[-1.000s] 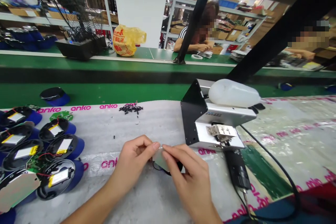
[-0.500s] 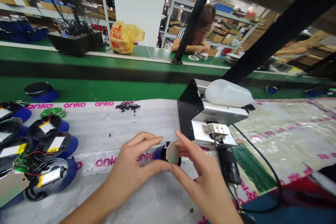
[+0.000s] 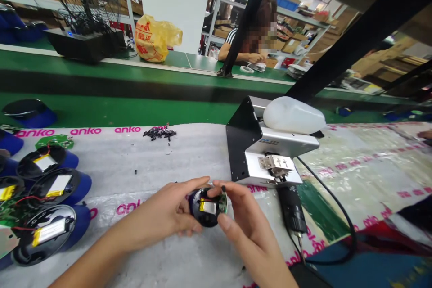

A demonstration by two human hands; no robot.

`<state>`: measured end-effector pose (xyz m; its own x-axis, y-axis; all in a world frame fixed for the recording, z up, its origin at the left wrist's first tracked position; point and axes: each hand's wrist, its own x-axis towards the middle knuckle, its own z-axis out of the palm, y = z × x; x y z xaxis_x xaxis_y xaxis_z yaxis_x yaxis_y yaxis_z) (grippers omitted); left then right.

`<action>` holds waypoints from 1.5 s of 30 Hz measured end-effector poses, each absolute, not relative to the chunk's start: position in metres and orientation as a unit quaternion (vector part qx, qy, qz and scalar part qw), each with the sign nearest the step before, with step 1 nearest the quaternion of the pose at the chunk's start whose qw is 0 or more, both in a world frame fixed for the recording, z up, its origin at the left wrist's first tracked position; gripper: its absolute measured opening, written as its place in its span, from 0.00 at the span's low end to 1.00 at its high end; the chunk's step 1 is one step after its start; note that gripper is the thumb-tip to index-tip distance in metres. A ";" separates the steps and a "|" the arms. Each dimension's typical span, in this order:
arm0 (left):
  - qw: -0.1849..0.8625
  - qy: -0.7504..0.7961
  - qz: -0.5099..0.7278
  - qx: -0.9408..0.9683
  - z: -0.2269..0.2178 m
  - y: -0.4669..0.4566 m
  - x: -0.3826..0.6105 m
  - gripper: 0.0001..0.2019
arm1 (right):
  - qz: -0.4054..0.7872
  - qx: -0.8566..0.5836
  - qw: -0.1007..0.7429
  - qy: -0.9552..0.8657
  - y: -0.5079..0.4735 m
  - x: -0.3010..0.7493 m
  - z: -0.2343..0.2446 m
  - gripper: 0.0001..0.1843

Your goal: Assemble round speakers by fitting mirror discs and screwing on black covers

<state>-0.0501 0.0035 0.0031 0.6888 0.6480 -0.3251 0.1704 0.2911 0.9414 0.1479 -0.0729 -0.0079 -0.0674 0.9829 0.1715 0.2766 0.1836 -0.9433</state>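
My left hand (image 3: 162, 213) grips a small blue round housing (image 3: 206, 222) by its side, with the black open end tilted toward me. Inside the housing a flat silver battery (image 3: 209, 207) with yellow tape shows. At the right rim, my right hand (image 3: 253, 220) pinches a green circuit board (image 3: 223, 204) turned nearly edge-on between thumb and fingers. Several more blue housings with batteries, such as the one (image 3: 81, 225) at the near left, stand on the table. Some have their green boards (image 3: 54, 141) hanging out on wires.
A screw feeder machine (image 3: 270, 144) with a white plastic bottle (image 3: 292, 114) on top stands to the right. Beside it lies a black electric screwdriver (image 3: 293, 211) with a cable. Small black parts (image 3: 159, 133) form a pile farther back. A person (image 3: 249, 45) sits across the bench.
The circuit board has turned from face-on to nearly edge-on at the right rim, uncovering the battery. My left fingers have wrapped farther round the housing. The view has shifted slightly right.
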 end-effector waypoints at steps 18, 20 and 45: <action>0.788 0.366 0.173 0.464 -0.006 0.007 -0.039 0.23 | 0.310 -0.542 0.522 -0.582 -0.086 0.136 -0.017 0.19; 0.775 0.372 0.185 0.477 -0.004 0.004 -0.035 0.20 | 0.304 -0.549 0.518 -0.581 -0.089 0.133 -0.013 0.18; 0.723 0.419 0.233 0.498 -0.008 -0.008 -0.021 0.09 | 0.079 -0.483 0.328 -0.808 -0.069 0.154 0.003 0.23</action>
<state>-0.0207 -0.0084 -0.0085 0.5403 0.7536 -0.3743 0.0804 0.3966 0.9145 0.1543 -0.0688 0.0033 -0.3185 0.8322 0.4538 0.7279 0.5214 -0.4453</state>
